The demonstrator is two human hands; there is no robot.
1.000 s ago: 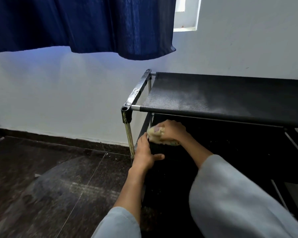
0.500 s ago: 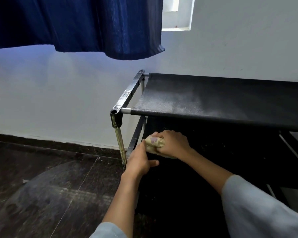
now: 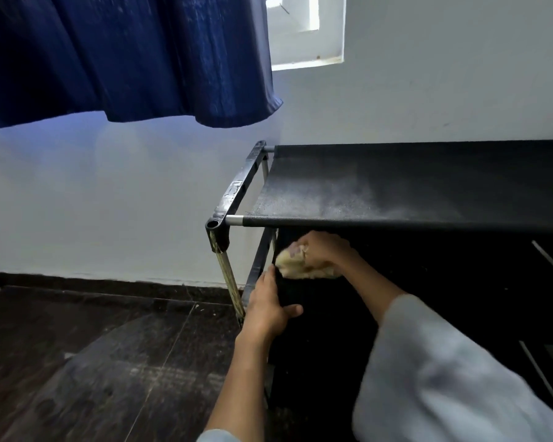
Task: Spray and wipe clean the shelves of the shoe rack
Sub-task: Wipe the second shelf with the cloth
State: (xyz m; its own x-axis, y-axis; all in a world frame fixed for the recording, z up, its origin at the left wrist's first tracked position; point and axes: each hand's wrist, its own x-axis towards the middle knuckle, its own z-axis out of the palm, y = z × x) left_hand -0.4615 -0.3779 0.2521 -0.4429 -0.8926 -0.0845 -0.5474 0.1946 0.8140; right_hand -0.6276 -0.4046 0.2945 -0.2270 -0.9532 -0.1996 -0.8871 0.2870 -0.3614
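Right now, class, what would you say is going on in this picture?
A person is cleaning a black shoe rack that stands against a white wall. The right hand grips a yellowish cloth and presses it on the second shelf, just under the top shelf. The left hand holds that shelf's left edge beside the side bar. The top shelf shows a pale, dusty or sprayed patch. No spray bottle is in view.

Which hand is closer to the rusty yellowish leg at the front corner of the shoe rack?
The left. The left hand grips the rack's side edge right beside the rusty leg. The right hand is farther to the right, under the top shelf, holding the yellow cloth.
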